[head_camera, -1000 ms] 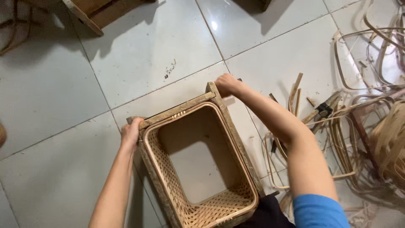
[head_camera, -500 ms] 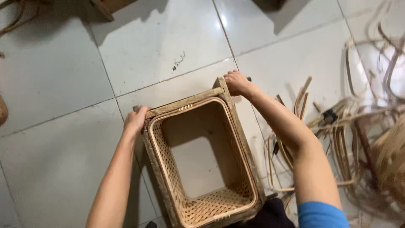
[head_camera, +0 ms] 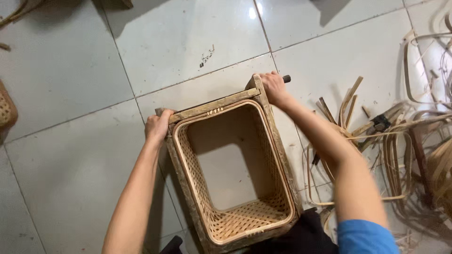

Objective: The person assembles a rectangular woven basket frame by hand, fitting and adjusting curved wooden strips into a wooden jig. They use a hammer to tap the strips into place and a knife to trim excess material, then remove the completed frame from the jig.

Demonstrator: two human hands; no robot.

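Basketwork fills the middle of the floor: a rectangular woven basket sits inside a rough wooden frame, its open bottom showing tile. The left hand is clenched on the frame's far left corner, the right hand clenched on the far right corner, where a dark handle tip pokes out. Steadying well seems to mean even pressure at both corners, so the frame stays square. Loose cane strips lie scattered near the floor's right edge.
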